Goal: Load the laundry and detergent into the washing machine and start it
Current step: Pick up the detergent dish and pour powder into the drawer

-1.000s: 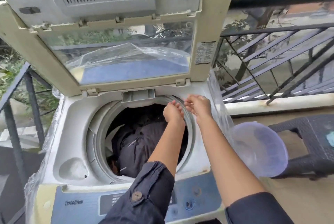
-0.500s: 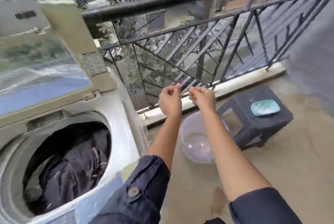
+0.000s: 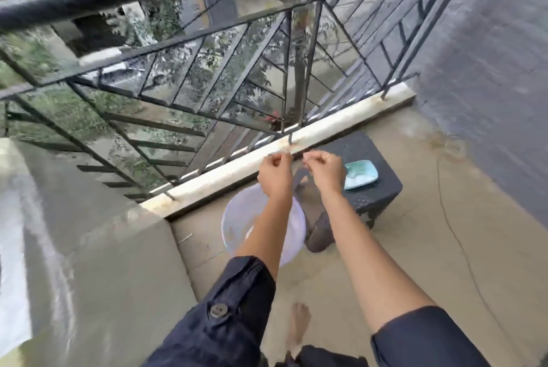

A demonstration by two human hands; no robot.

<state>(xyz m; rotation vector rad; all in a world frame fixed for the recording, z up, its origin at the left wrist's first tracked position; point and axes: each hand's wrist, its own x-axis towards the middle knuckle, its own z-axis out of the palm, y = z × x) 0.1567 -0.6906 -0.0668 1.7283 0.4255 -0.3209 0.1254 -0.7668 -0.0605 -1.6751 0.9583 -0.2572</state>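
Both hands are working clear of the washing machine [image 3: 89, 263], which is lying at the left edge, nearer the left hand [image 3: 274, 174]. The right hand [image 3: 324, 172] is hovering beside it above the translucent basin [image 3: 237, 218]. Fingers are pinching closed on something small; what, I cannot tell. Laundry is not showing.

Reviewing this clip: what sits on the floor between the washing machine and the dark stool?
In the head view, a clear plastic basin stands on the floor between the washing machine and the dark stool, partly hidden by the left forearm.
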